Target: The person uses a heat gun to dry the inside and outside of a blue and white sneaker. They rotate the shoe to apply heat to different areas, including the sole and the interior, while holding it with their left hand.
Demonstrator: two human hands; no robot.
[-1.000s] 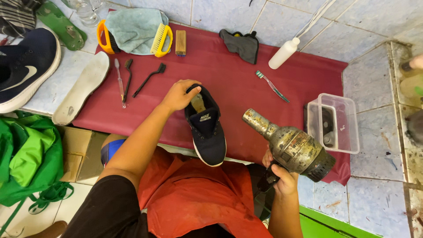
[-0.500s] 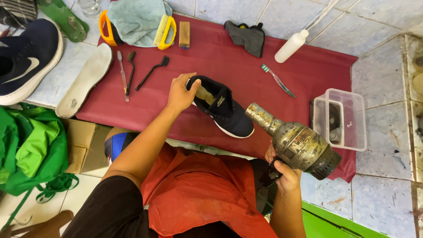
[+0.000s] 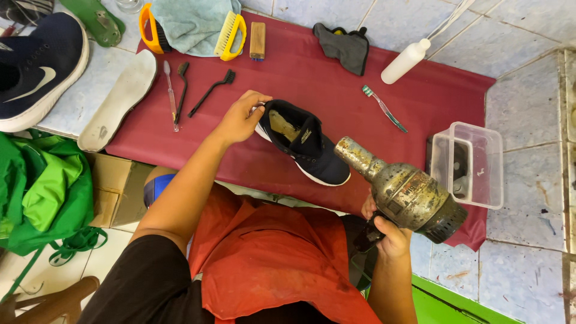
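While the person sits low in a red apron (image 3: 282, 264), the scene reads so:
Right hand (image 3: 387, 231): clenched on the grip of a worn metal heat gun (image 3: 402, 192), nozzle aimed at the shoe.
Left hand (image 3: 240, 117): grasping the heel of the dark knit shoe (image 3: 306, 147), which lies on the maroon cloth (image 3: 312, 84).
Progress: I judge the drying is under way; the insole (image 3: 117, 99) lies out, the second shoe (image 3: 36, 72) waits.
Further: clear plastic box (image 3: 474, 165), thin brushes (image 3: 210, 93), white bottle (image 3: 405, 60).

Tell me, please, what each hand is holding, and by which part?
Left hand grips the dark shoe at its heel; right hand holds the heat gun by its handle.
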